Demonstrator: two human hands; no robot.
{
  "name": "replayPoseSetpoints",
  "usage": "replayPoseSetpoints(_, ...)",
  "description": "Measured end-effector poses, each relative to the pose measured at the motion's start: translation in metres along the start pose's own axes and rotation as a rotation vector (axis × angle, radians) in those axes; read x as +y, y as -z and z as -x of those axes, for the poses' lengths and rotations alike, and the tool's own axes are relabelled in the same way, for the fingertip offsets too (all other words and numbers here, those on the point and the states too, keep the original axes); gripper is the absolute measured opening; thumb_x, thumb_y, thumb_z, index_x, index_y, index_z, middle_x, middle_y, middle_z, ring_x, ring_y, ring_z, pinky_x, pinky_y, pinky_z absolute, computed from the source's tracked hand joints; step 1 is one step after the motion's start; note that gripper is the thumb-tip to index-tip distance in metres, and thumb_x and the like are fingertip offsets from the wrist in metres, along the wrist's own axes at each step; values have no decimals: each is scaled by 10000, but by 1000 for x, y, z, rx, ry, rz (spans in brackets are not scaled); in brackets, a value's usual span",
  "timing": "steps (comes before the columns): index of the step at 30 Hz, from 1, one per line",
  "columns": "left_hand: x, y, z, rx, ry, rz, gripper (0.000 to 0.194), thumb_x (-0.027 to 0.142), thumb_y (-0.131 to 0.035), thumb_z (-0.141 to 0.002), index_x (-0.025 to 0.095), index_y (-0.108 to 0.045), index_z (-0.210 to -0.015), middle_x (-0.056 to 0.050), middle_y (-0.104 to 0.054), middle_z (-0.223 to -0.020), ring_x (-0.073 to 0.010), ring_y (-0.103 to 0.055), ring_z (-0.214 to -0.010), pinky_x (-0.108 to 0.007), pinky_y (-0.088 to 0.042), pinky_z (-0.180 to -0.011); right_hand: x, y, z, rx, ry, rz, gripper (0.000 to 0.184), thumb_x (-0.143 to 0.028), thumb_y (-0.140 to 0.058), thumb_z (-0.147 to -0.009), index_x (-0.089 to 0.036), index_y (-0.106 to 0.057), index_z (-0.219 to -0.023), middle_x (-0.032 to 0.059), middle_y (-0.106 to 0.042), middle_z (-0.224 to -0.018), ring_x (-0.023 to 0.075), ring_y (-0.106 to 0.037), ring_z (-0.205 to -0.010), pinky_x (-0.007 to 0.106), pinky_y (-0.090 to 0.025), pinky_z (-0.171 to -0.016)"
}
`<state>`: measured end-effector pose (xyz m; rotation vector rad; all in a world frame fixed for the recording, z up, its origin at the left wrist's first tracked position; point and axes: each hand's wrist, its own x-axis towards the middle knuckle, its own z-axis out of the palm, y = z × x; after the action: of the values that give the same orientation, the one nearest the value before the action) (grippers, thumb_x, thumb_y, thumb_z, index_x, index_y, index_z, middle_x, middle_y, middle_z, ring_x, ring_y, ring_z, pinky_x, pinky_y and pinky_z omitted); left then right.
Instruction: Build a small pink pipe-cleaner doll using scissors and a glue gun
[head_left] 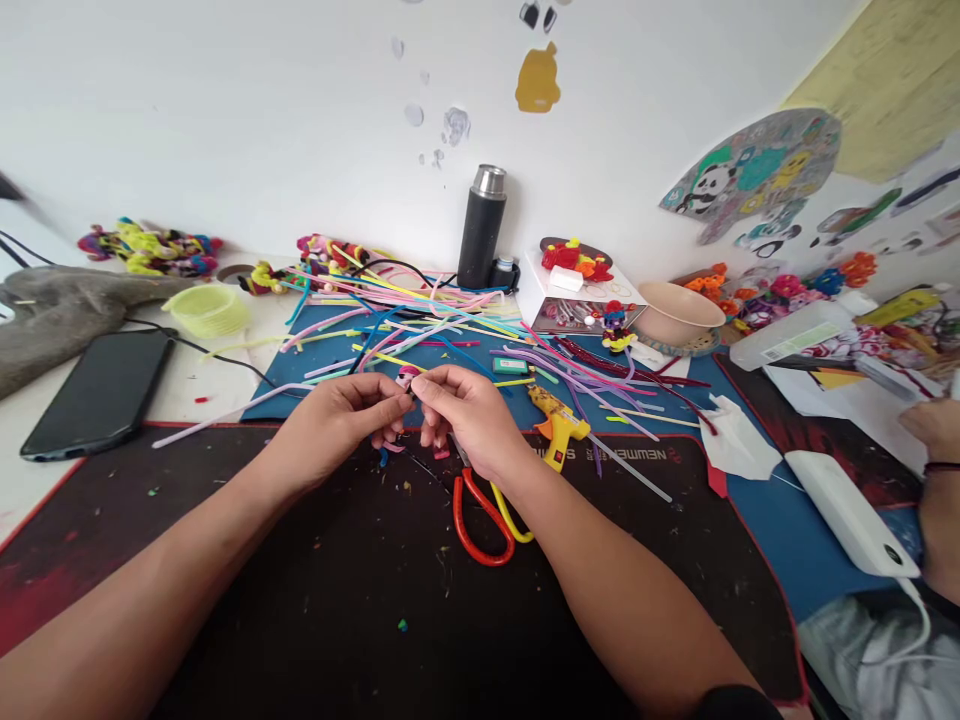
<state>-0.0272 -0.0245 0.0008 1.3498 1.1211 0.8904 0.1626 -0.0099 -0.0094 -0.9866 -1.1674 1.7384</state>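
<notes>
My left hand (341, 415) and my right hand (465, 412) meet over the black desk mat (315, 590), fingers pinched together on a small pink pipe-cleaner piece (407, 378) held between them. Bits of pink hang below the fingers. Red-handled scissors (480, 515) lie on the mat just under my right wrist. A yellow glue gun (559, 425) lies right of my right hand. A heap of coloured pipe cleaners (420, 320) spreads over the blue mat behind my hands.
A black phone (101, 392) lies at the left, a yellow cup (208, 308) beyond it. A black flask (481, 228) stands at the wall. A bowl (679, 312), a white box (577, 295) and a white power bank (851, 510) sit right. Another person's hand (934, 430) shows at the right edge.
</notes>
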Motion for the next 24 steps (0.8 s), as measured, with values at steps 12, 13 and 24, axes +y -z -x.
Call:
replayPoseSetpoints(12, -2, -3, -1, -29, 43, 146, 500, 664, -864, -822, 175, -781, -757, -42, -743, -727, -149, -638, -601, -246, -493, -549, -1, 2, -1, 17, 36, -41, 393, -549, -848, -820, -205, -684, -919, -83, -586, -606, 109, -612, -476, 228, -427, -455)
replayPoseSetpoints(13, -3, -3, -1, -28, 43, 154, 512, 675, -851, -833, 174, -781, -756, -45, -744, -728, -150, -640, -601, -247, -495, -548, -1, 2, -1, 17, 37, -45, 388, -543, -847, -822, -205, -684, -919, -83, -585, -607, 109, -612, -476, 229, -425, -456)
replayPoseSetpoints(24, -2, -3, 0, -56, 58, 220, 506, 668, -885, -806, 174, -784, -765, -50, -749, -741, -148, -651, -605, -235, -502, -534, -1, 2, -1, 10, 42, -47, 372, -533, -845, -832, -212, -682, -922, -82, -585, -611, 112, -609, -480, 238, -422, -465)
